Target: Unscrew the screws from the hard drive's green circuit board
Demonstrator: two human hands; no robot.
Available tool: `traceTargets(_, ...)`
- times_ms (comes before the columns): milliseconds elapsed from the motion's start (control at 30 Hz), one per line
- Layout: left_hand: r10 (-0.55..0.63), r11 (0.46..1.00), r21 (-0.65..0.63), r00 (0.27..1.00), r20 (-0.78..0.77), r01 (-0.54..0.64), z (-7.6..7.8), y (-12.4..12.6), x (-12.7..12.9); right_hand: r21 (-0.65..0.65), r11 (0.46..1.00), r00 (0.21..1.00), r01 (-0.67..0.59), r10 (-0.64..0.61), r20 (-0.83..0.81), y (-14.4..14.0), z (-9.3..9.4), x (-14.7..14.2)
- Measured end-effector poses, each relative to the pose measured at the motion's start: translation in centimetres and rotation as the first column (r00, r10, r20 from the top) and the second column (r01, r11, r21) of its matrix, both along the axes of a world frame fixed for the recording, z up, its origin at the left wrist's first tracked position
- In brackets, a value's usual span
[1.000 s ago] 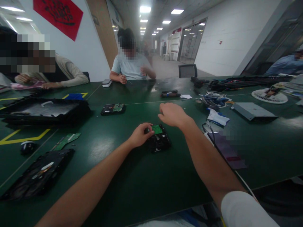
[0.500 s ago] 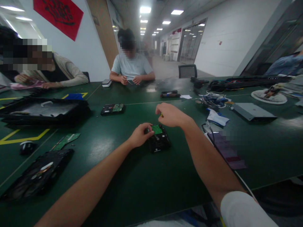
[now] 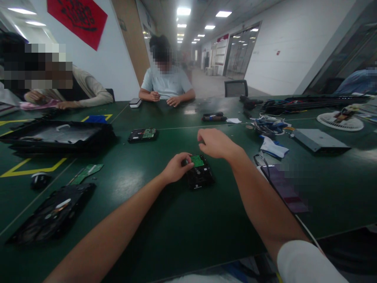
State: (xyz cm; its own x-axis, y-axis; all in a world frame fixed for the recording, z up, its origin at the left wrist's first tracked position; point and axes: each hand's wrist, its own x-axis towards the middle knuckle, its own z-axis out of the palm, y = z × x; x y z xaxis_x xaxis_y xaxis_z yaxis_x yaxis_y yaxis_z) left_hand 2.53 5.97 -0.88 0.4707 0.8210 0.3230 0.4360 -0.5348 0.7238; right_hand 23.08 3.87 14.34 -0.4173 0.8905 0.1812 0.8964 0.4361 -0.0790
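A hard drive (image 3: 200,177) lies on the green table in front of me, its black casing and green circuit board facing up. My left hand (image 3: 178,167) is closed at its upper left edge, thumb and fingers gripping it there. Above and beyond the drive's far right corner hovers my right hand (image 3: 216,142), fingers curled into a grip. Whatever it holds is hidden by the fingers; a small yellow bit showed there a moment earlier.
A second hard drive (image 3: 143,135) lies farther off. On the left are a black tray (image 3: 59,135), a mouse (image 3: 40,181) and an opened black casing (image 3: 53,214). To the right are a glove (image 3: 273,147), a grey metal box (image 3: 321,140) and bundled cables (image 3: 269,125). A co-worker (image 3: 166,84) sits opposite.
The whole view has shifted slightly to the right. The yellow bit at my right hand no longer shows. My left hand stays on the drive. The co-worker opposite has spread one hand.
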Motion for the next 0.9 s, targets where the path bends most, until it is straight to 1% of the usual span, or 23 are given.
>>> traceTargets(67,-0.007,1.000,0.007,1.000,0.001,0.007,0.0,0.0,0.0,0.002,0.998,0.998,0.063,-0.063,0.022,0.1,-0.1,0.1)
traceTargets(100,-0.007,1.000,0.008,1.000,0.000,0.007,0.0,0.0,0.0,-0.003,0.997,0.997,0.071,-0.071,0.027,0.1,-0.1,0.2)
traceTargets(233,0.011,1.000,0.003,1.000,-0.003,-0.011,-0.2,0.1,0.0,-0.026,1.000,1.000,-0.009,0.009,0.004,0.0,-0.1,0.3)
traceTargets(300,0.008,1.000,0.003,1.000,-0.007,-0.008,-0.3,0.2,-0.1,-0.026,1.000,1.000,-0.013,0.013,-0.004,0.0,0.0,0.3)
traceTargets(500,0.011,1.000,0.001,1.000,-0.012,-0.011,-0.3,0.2,0.0,-0.017,0.995,0.995,0.095,-0.095,-0.018,0.3,-0.1,0.3)
traceTargets(533,0.012,1.000,0.001,1.000,-0.012,-0.012,-0.3,0.2,0.0,-0.018,0.996,0.995,0.085,-0.086,-0.040,0.3,-0.2,0.3)
traceTargets(633,0.013,1.000,0.003,1.000,-0.014,-0.013,-0.2,0.1,0.0,-0.023,1.000,0.991,-0.008,0.005,-0.133,0.5,-0.3,0.3)
traceTargets(700,0.012,1.000,0.006,1.000,-0.018,-0.012,-0.1,0.1,0.0,-0.021,0.999,0.984,-0.043,0.039,-0.173,0.6,-0.4,0.3)
traceTargets(800,0.004,1.000,0.016,1.000,-0.016,-0.004,0.0,0.0,-0.1,-0.036,0.998,0.969,-0.051,0.041,-0.243,0.9,-0.5,0.3)
traceTargets(900,-0.006,1.000,0.024,1.000,-0.013,0.006,0.2,-0.1,-0.1,-0.128,0.989,0.919,-0.075,0.018,-0.395,1.2,-0.7,0.3)
